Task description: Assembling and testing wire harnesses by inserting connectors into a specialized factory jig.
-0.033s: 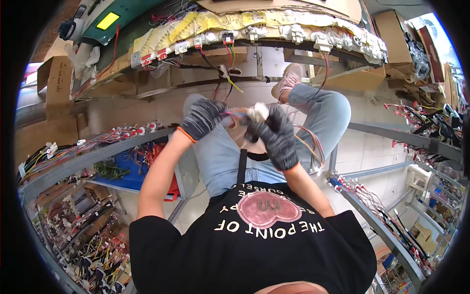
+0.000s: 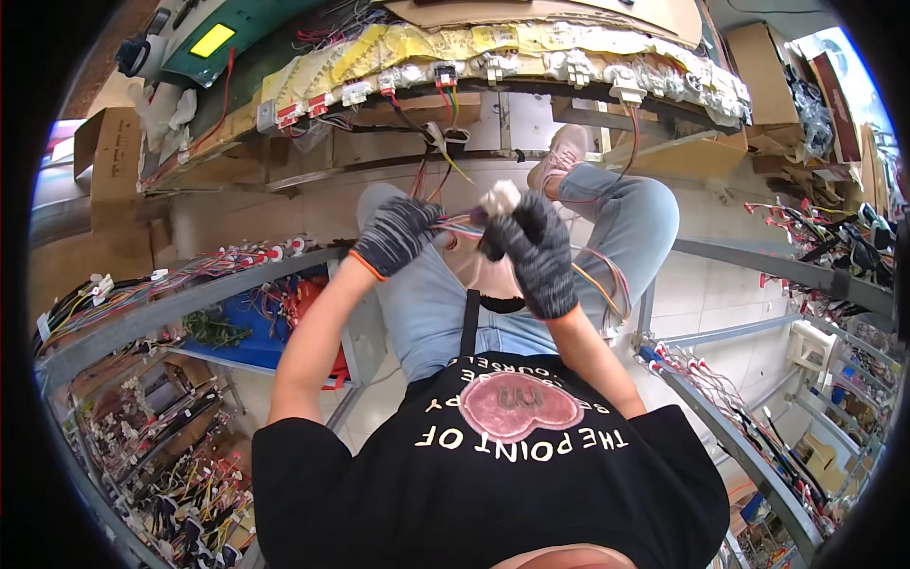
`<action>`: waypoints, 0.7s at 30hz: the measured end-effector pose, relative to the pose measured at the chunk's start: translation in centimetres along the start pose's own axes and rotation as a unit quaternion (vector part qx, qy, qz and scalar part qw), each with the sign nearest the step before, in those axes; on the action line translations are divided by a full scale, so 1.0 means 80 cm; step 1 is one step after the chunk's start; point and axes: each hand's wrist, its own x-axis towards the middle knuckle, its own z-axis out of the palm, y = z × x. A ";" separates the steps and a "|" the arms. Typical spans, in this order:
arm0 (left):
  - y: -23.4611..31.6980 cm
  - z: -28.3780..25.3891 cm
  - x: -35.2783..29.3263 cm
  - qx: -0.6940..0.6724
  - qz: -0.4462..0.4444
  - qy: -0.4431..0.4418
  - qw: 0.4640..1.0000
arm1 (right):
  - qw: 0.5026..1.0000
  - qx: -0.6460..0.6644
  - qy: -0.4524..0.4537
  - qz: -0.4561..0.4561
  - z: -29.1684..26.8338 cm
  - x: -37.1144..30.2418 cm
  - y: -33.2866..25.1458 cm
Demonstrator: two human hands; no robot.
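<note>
My left hand, in a dark striped knit glove with an orange cuff, is closed on a bundle of thin coloured wires above my lap. My right hand, gloved the same way, is closed around the other end of that wire harness. At its fingertips a white plastic connector sticks out, slightly blurred. The wires stretch between both hands, and orange and red ones trail past the right wrist over my thigh. The fingers partly hide where the wires meet the connector.
Ahead runs a bench edge with a row of connectors on yellow tape, wires hanging down. A green device with a lit screen stands at upper left. Metal rails carry wire bundles on the left and right. A blue tray sits left.
The white connector and my right fingers have risen slightly, away from me. My left hand has shifted a little down and to the right, still on the wires.
</note>
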 end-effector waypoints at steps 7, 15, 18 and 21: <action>0.024 0.011 -0.011 -0.079 -0.051 0.007 0.996 | 0.997 0.071 -0.034 -0.022 0.003 0.060 0.011; 0.034 0.033 -0.007 -0.207 -0.129 0.103 0.964 | 0.986 0.154 -0.060 0.036 0.008 0.079 -0.009; 0.046 0.026 0.002 -0.211 -0.200 0.057 0.955 | 0.999 -0.034 0.021 -0.013 0.001 0.100 -0.013; 0.048 0.025 0.009 -0.026 0.062 0.216 0.974 | 0.965 -0.238 0.099 -0.046 0.000 0.124 -0.022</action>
